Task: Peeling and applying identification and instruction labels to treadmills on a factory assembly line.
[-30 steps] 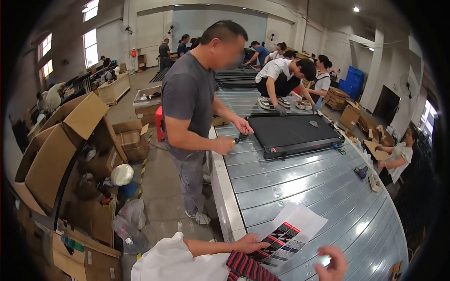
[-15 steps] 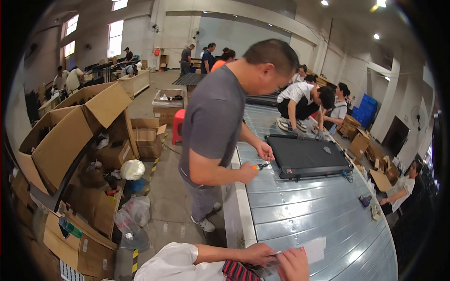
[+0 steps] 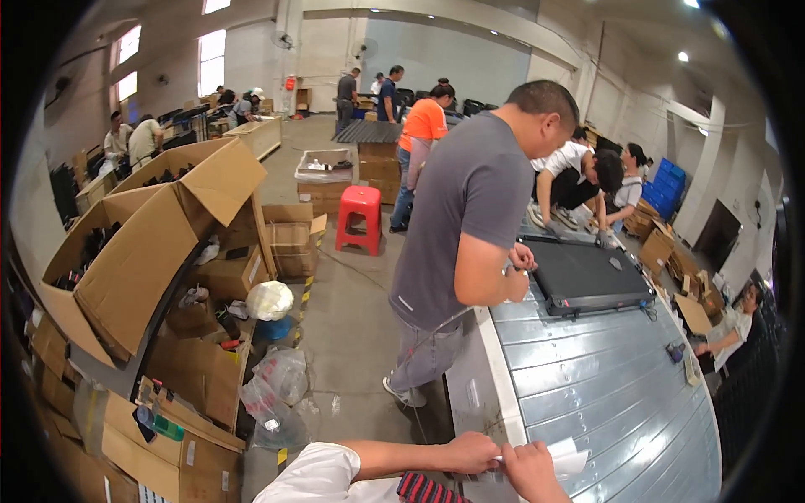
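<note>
Low in the view, my left hand [image 3: 471,453] is closed in a pinch, with a small white edge showing at its fingertips. Right beside it, my right hand [image 3: 535,471] is closed around a white sheet [image 3: 568,459], thin like paper or plastic, whose curled end sticks out past the fingers. The white edge at my left fingers seems to belong to the same sheet. Both hands are over the near left edge of the metal-topped bench [image 3: 620,402]. Farther along it lies a black treadmill deck [image 3: 594,272].
A co-worker in a grey shirt [image 3: 470,201] stands at the bench's left side; another person [image 3: 579,176] crouches on it. Left are open cardboard boxes [image 3: 134,268], plastic bags [image 3: 277,402] and a red stool [image 3: 359,220]. A dark power tool [image 3: 676,352] lies on the bench.
My view has swung left, so the scene sits farther right. The white sheet now looks more curled, and my hands are closer together. The grey-shirted co-worker's hands have drawn in together.
</note>
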